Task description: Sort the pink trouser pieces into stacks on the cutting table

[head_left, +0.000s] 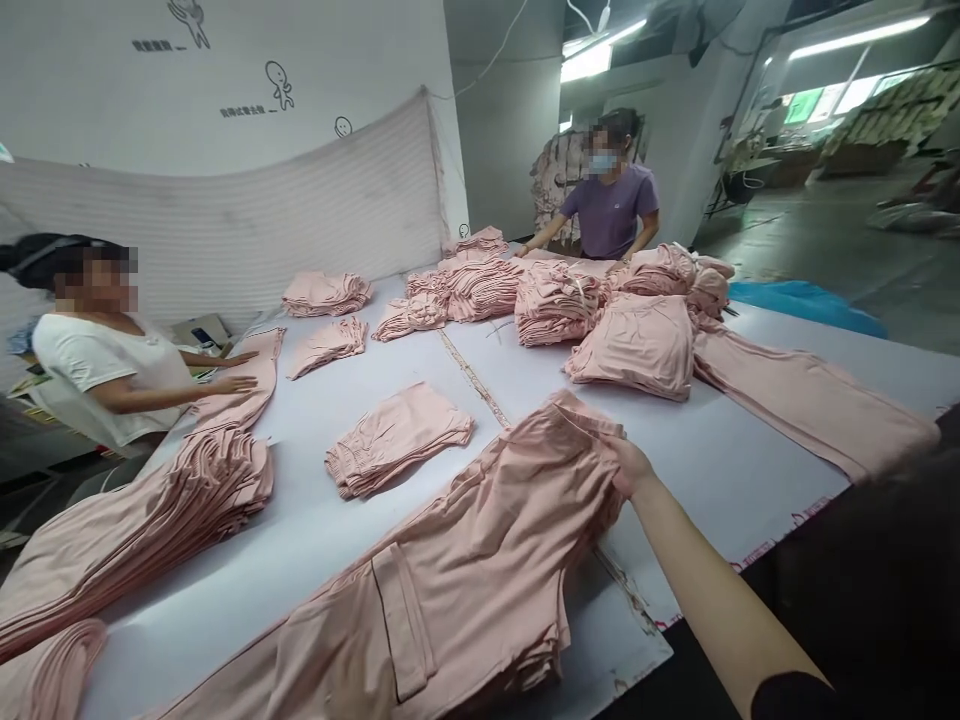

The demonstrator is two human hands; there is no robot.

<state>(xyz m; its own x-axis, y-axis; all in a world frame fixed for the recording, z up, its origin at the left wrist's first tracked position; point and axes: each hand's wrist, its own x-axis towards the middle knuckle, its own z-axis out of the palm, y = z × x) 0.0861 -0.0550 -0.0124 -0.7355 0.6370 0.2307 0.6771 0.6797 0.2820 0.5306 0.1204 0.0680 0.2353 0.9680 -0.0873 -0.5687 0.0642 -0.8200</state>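
A worker's right hand (632, 468) grips the waist end of a pair of pink patch-pocket trousers (480, 540) at a white-topped worktable (292, 560), thumb and fingers pinched together on the corner of the waistband. The trousers lie diagonally across the near side of the table, rumpled at the hip, the legs running toward the lower left of the view and the patch pocket (405, 625) facing up. A blurred shape at the bottom edge appears to be the left hand (356, 690), over the leg; whether its fingers are spread or closed cannot be told. Layered cloth edges (544, 665) show under the near side.

Good handling here likely calls for a pinch that takes in every layer of the top waistband and nothing from below, since a loose catch could drag the lower edges askew. A light pull along the garment's length, matched by a flat palm on the leg, should ease the hip creases without stretching the soft cloth. The pocket is best smoothed flat so its edge does not turn under, and the waist end swung low, short of the folded trousers (401, 437) just beyond.

Across the table, a co-worker in a white top (112, 370) rests both hands on pink cloth (244, 390); another in purple (611, 210) stands behind stacked bundles (559, 305).
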